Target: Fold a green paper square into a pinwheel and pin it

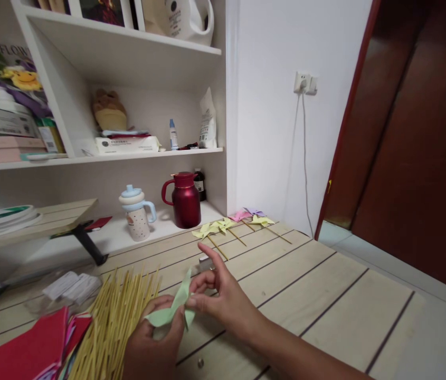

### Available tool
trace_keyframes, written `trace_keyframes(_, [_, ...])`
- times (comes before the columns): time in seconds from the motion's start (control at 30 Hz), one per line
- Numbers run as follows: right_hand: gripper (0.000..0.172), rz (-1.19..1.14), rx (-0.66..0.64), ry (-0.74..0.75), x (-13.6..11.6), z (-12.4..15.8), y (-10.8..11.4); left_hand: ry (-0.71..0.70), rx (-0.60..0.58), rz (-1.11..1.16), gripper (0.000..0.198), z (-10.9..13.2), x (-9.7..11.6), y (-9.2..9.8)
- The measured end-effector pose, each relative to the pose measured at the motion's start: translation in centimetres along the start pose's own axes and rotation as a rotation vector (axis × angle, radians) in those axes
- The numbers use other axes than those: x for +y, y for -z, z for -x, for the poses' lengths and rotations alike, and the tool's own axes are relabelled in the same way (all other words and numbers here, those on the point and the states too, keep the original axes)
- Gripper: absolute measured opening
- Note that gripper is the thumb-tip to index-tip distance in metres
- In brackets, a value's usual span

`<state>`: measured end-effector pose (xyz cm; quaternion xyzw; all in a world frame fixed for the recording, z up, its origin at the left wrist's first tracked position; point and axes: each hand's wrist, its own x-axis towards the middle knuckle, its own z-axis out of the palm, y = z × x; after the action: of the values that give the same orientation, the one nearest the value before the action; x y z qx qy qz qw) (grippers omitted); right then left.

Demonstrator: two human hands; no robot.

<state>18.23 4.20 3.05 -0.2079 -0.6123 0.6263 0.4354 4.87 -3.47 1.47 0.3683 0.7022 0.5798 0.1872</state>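
near the front edge of the surface (325,295), the left hand (153,343) is curled shut on the lower end of a folded green paper (169,312). the right hand (223,301) pinches its upper fold between thumb and fingers, forefinger lifted free. just left of the hands lies a bundle of sticks (115,316), beside red paper (28,348) at the front left corner. pinwheels (226,226) lie along the far edge.

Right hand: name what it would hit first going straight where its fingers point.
Pointing left, the right hand pinches the green folded paper; straight on it would likely meet the left hand first, then the bundle of sticks, though depth is unclear.
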Motion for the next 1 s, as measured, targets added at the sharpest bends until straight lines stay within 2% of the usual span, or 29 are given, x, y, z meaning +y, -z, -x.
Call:
trace_keyframes(0.07, [0.094, -0.092, -0.002, -0.037, 0.0, -0.3, 0.3, 0.024, 0.034, -0.013, 0.038, 0.0, 0.6, 0.0])
trace_keyframes(0.13, [0.086, -0.107, 0.007, -0.064, 0.1, -0.6, 0.7, 0.088, 0.042, -0.032, 0.038, 0.0, 1.1, 0.1])
trace_keyframes(0.2, [0.08, -0.03, 0.004, -0.097, 0.1, -0.6, 1.1, 0.145, 0.047, -0.037, 0.04, 0.1, 1.5, 0.2])
trace_keyframes(0.33, [0.079, 0.193, 0.012, -0.102, 0.2, -0.5, 1.2, 0.142, 0.016, -0.043, 0.044, 0.0, 1.3, 0.3])
trace_keyframes(0.37, [0.072, 0.219, 0.007, -0.078, 0.3, -0.4, 1.2, 0.127, 0.009, -0.042, 0.043, 0.0, 1.2, 0.3])
trace_keyframes(0.5, [0.027, 0.188, -0.03, 0.013, 0.6, -0.5, 1.0, 0.072, 0.016, -0.004, 0.041, 0.1, 1.3, 0.0])
trace_keyframes(0.57, [0.018, 0.156, -0.017, 0.018, 0.5, -0.5, 0.9, 0.056, 0.005, 0.006, 0.039, 0.1, 1.5, -0.1])
trace_keyframes(0.77, [0.015, 0.193, 0.016, 0.021, -0.1, -0.5, 0.9, -0.028, 0.007, 0.016, 0.033, 0.1, 0.7, -0.3])
trace_keyframes(1.0, [0.015, 0.282, 0.008, 0.083, 0.2, -0.5, 0.9, -0.029, -0.02, -0.013, 0.033, 0.2, 0.2, -0.3])
